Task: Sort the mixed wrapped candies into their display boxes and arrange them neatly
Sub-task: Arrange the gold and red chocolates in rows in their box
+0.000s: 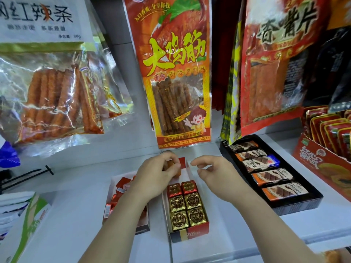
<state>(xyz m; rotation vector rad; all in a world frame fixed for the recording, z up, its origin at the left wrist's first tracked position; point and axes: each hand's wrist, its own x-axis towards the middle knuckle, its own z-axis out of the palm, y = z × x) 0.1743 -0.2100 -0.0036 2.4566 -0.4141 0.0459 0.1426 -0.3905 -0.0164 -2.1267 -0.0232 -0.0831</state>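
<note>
A narrow red display box [190,235] lies on the white shelf, with gold and red foil-wrapped square candies [185,203] set in two neat rows at its near end. My left hand [155,175] hovers over the box's far end, fingers closed on an orange-red wrapped candy [169,165]. Just right of that box, my right hand [212,170] floats with curled, parted fingers and nothing in it. To the left, a second box [112,184] holds a loose heap of red-orange wrapped candies [121,185], partly hidden by my left forearm.
A black tray [298,203] of wrapped chocolate bars sits at right, beside a red carton [319,160] of packets. Large snack bags [176,73] hang above the shelf's back. A green-and-white box [28,217] stands at the left edge, near a black hook [28,171].
</note>
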